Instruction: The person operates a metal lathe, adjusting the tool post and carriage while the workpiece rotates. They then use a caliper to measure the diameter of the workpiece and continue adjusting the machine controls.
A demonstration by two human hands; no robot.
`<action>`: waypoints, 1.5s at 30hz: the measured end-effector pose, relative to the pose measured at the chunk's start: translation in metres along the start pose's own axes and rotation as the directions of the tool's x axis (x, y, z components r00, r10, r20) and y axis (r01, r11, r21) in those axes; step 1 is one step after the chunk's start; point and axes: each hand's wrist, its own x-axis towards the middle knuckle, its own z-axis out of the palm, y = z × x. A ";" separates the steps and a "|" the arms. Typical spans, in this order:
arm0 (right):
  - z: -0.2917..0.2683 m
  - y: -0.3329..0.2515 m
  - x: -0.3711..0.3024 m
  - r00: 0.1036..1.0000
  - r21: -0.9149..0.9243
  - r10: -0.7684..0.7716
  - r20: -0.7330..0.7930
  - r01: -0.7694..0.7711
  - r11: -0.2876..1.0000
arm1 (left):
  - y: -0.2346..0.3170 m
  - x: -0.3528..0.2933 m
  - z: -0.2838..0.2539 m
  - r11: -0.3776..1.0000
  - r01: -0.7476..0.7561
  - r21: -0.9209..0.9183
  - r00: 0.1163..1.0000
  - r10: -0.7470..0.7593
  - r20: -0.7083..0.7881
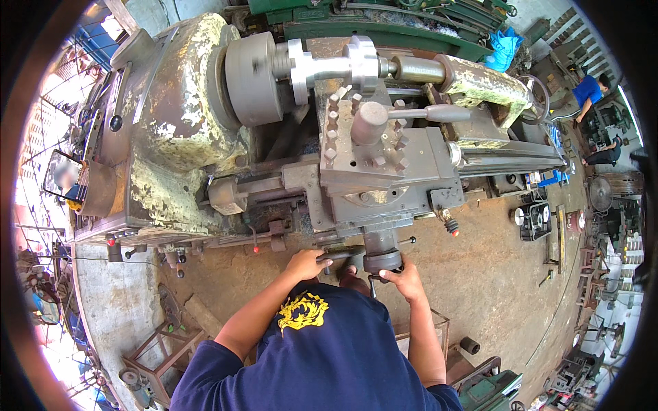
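At the front of a large metal lathe, my left hand [306,264] is closed round the rim of a dark handwheel [348,252] low on the carriage. My right hand [406,279] grips the cross-slide handwheel [382,262], thumb across its front; a small crank handle hangs beneath it. Above stands the tool post [371,123] with several square-headed bolts and a long clamping lever [439,113]. Behind it a shiny turned metal workpiece [332,69] with wide flanges sits between the grey chuck [253,79] and the tailstock [486,85].
The worn headstock [181,109] fills the left side, with red- and black-knobbed levers below. A black crate [533,220] and a fan [600,194] stand to the right. A green machine [384,24] lies behind. Another person in blue [587,90] is at the far right.
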 end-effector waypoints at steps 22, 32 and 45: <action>0.044 -0.083 -0.017 0.964 -0.714 -0.003 -0.266 -0.195 0.672 | 0.004 -0.003 -0.002 0.999 0.038 -0.027 0.998 -0.037 0.041; 0.037 -0.066 -0.012 0.961 -0.718 -0.119 -0.249 -0.101 0.689 | 0.000 -0.002 0.002 1.000 -0.009 -0.022 1.000 0.009 -0.003; 0.028 -0.053 -0.007 0.967 -0.669 -0.146 -0.209 -0.033 0.742 | 0.001 -0.001 0.002 1.000 -0.006 -0.010 1.000 0.006 0.006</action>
